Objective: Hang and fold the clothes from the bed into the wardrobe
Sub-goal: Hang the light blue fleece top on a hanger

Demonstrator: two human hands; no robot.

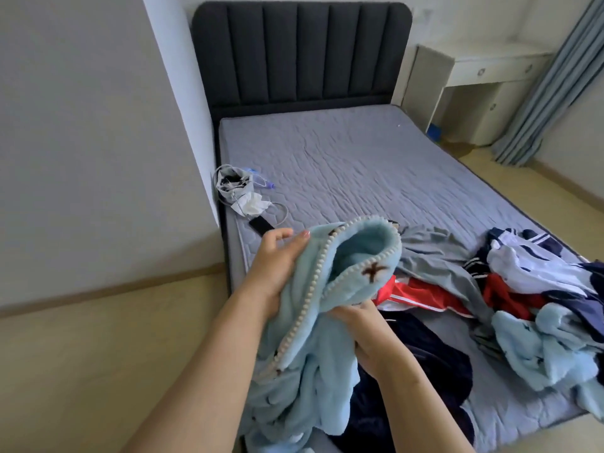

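A light blue fleece garment [313, 348] with a white bobble trim and a brown cross mark hangs over the near left corner of the bed [359, 165]. My left hand [274, 259] grips its upper edge beside the trim. My right hand [366, 335] holds the fabric lower down, under the hood-like fold. To the right lies a heap of clothes [510, 289]: grey, red, navy-and-white and another light blue piece. A dark navy garment [425, 364] lies under my right forearm. The wardrobe is not in view.
A small grey pouch [233, 183], white tissue [250, 204], a cable and a black phone-like slab [261, 225] lie at the bed's left edge. The dark padded headboard [300, 53] stands at the far end. A white desk [483, 80] and blue curtain [555, 80] are at the right.
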